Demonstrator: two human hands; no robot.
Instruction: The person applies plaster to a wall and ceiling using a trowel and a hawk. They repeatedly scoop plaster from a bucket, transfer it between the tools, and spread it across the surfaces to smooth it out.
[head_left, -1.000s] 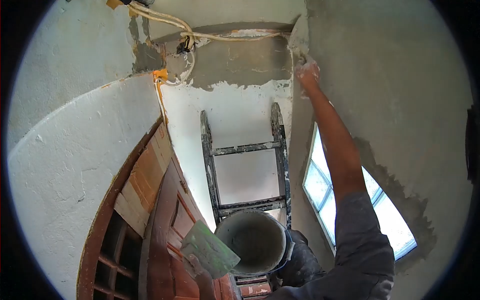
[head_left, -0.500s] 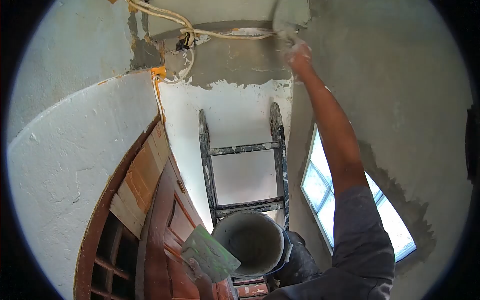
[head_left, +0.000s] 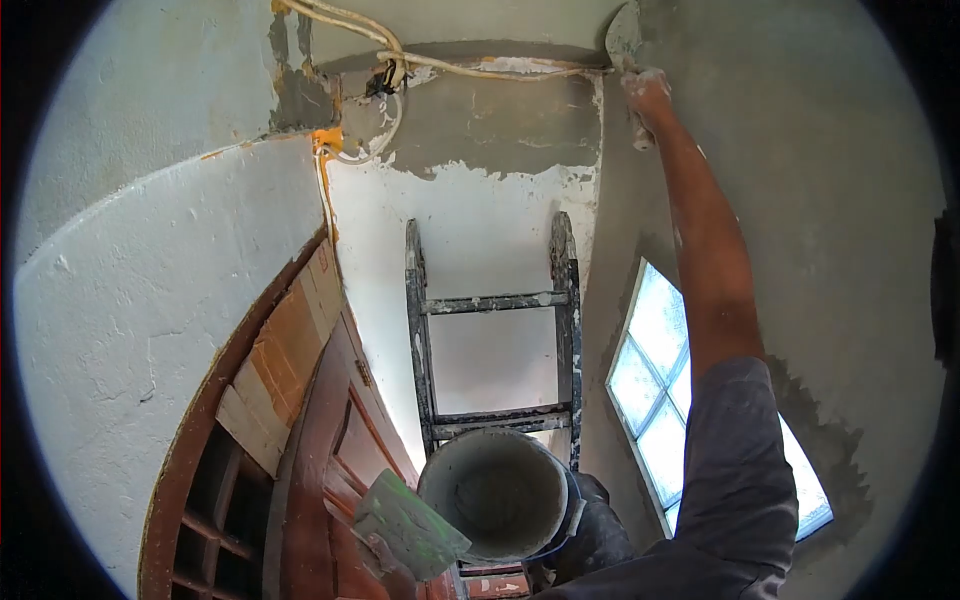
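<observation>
Our right hand (head_left: 648, 95) clamped on trowel (head_left: 624, 38), far right — left hand (head_left: 384, 558) gripping green mortar board (head_left: 410, 525) beside bucket (head_left: 545, 480).

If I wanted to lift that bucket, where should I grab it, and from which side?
Probably by the pale grip on its handle, coming from the person's right: the handle lies folded down along that side of the bucket. The left looks more awkward, because the green board in the left hand overlaps the rim there.
</observation>
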